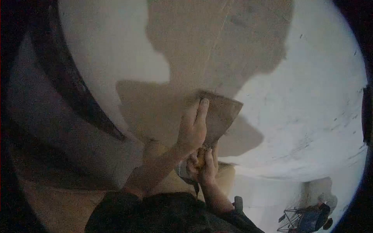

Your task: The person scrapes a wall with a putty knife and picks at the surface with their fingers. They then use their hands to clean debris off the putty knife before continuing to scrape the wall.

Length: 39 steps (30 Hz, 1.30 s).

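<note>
A wide putty knife (222, 114) with a broad, flared brown-grey blade points up in front of the pale wall. Its yellowish handle (201, 160) sits in my right hand (208, 167), whose fingers are wrapped round it. Higher up, my left hand (191, 126) grips the left side of the blade, one digit lying along the edge. A pale rounded thing (182, 170) with a dark strap shows just left of my right hand, partly hidden by it.
The white wall (311, 97) curves across the view, with dark scuffs on the right. My shadow (186, 46) falls over its middle. A dark diagonal band (83, 91) runs down the left. At bottom right stand a thin metal frame (288, 219) and a dark blue shape (311, 220).
</note>
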Each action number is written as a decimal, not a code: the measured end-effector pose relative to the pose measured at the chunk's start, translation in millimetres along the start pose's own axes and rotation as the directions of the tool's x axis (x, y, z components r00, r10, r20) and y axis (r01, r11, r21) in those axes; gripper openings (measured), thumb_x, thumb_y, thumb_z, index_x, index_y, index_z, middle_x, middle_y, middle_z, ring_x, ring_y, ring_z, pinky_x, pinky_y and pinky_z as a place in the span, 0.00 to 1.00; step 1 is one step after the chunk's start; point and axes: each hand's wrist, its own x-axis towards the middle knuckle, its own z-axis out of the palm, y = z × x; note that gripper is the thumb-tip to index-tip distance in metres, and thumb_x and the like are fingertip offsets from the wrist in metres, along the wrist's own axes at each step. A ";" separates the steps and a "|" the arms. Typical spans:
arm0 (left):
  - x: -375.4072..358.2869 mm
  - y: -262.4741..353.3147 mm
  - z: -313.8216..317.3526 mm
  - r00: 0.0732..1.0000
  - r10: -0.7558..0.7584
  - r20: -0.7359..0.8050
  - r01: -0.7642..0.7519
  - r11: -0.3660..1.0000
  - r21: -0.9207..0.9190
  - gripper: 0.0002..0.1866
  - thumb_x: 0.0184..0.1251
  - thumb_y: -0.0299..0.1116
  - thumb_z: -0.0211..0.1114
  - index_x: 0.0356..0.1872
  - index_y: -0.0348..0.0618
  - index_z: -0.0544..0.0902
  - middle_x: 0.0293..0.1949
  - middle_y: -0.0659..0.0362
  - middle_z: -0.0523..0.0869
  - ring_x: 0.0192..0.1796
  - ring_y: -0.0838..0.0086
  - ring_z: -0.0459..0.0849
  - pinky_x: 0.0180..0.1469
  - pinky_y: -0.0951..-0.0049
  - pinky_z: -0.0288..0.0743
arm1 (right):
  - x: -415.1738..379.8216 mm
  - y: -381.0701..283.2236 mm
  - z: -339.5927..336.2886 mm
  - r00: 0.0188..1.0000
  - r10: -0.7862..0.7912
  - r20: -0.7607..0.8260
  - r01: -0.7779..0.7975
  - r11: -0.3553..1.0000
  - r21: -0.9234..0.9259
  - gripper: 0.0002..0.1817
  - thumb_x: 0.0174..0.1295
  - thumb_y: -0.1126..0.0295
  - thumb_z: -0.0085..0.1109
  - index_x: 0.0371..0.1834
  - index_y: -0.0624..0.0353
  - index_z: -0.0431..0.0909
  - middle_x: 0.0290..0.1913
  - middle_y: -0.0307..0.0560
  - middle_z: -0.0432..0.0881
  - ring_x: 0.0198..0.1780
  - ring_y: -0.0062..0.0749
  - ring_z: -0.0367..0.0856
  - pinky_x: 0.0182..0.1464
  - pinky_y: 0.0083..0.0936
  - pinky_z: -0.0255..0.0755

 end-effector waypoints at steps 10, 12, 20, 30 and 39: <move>10.2 15.0 0.0 0.991 0.101 -0.085 -0.096 0.993 0.068 0.19 0.75 0.40 0.46 0.28 0.34 0.72 0.21 0.62 0.68 0.27 0.80 0.65 0.29 0.74 0.63 | 18.1 3.8 13.8 0.998 -0.047 -0.045 0.045 0.998 -0.033 0.25 0.73 0.57 0.34 0.70 0.49 0.46 0.20 0.39 0.65 0.14 0.18 0.56 0.15 0.17 0.53; 4.1 12.1 -1.5 0.993 0.060 -0.098 -0.053 0.996 0.066 0.20 0.75 0.40 0.46 0.28 0.34 0.72 0.20 0.62 0.68 0.26 0.80 0.65 0.28 0.73 0.63 | 11.2 8.5 15.9 0.992 -0.123 -0.018 0.119 0.979 -0.166 0.26 0.72 0.56 0.34 0.70 0.48 0.46 0.20 0.39 0.65 0.13 0.18 0.56 0.14 0.17 0.53; 6.4 22.6 -6.3 0.996 -0.057 -0.069 0.057 0.998 -0.001 0.21 0.75 0.42 0.46 0.28 0.33 0.73 0.20 0.58 0.70 0.27 0.79 0.65 0.28 0.71 0.63 | 9.3 23.8 19.7 0.992 -0.109 -0.055 0.108 0.994 -0.023 0.25 0.72 0.55 0.37 0.67 0.53 0.52 0.20 0.39 0.67 0.14 0.21 0.60 0.15 0.19 0.56; 4.4 33.5 19.6 0.991 -0.003 -0.135 0.019 0.993 0.116 0.22 0.75 0.44 0.44 0.33 0.31 0.75 0.24 0.56 0.74 0.31 0.76 0.69 0.35 0.71 0.66 | 9.7 -4.5 4.5 0.999 -0.029 0.034 0.028 0.999 0.030 0.24 0.72 0.54 0.36 0.66 0.53 0.53 0.19 0.38 0.65 0.13 0.19 0.59 0.15 0.19 0.56; 2.7 15.2 20.3 0.992 0.041 -0.118 -0.019 0.983 0.181 0.22 0.75 0.42 0.44 0.32 0.31 0.76 0.24 0.56 0.74 0.31 0.76 0.69 0.35 0.71 0.67 | 8.5 11.4 -7.3 0.998 -0.047 -0.042 0.045 0.998 -0.033 0.16 0.72 0.53 0.33 0.46 0.54 0.62 0.19 0.39 0.64 0.12 0.21 0.60 0.11 0.21 0.54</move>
